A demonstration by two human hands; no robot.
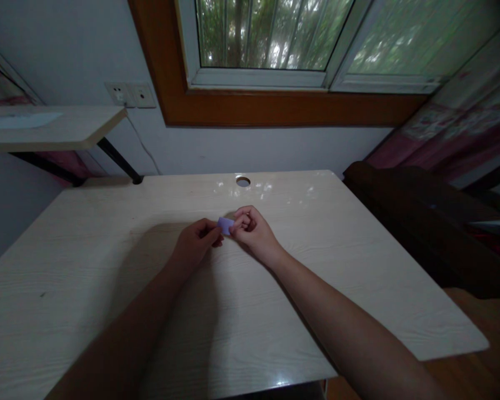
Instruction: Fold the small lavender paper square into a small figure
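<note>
Holding one small purple piece point(225, 225) between them, the left hand point(195, 240) and the right hand point(253, 232) meet just above the middle of the counter point(108, 289). The fingers point(211, 233) of both hands are pinched narrow on the piece, one hand at each end. So the piece is already up off the counter. What is being done to it is too small to tell. I count two hands, one purple piece, one round hole point(243, 181) in the counter, one shelf point(58, 130) and two wall sockets point(130, 94).

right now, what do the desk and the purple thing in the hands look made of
Desk: likely laminated board, pale wood-grain print, semi-gloss; bright glints show on it. Purple piece: matte, perhaps paper or soft plastic; too small to tell.
</note>
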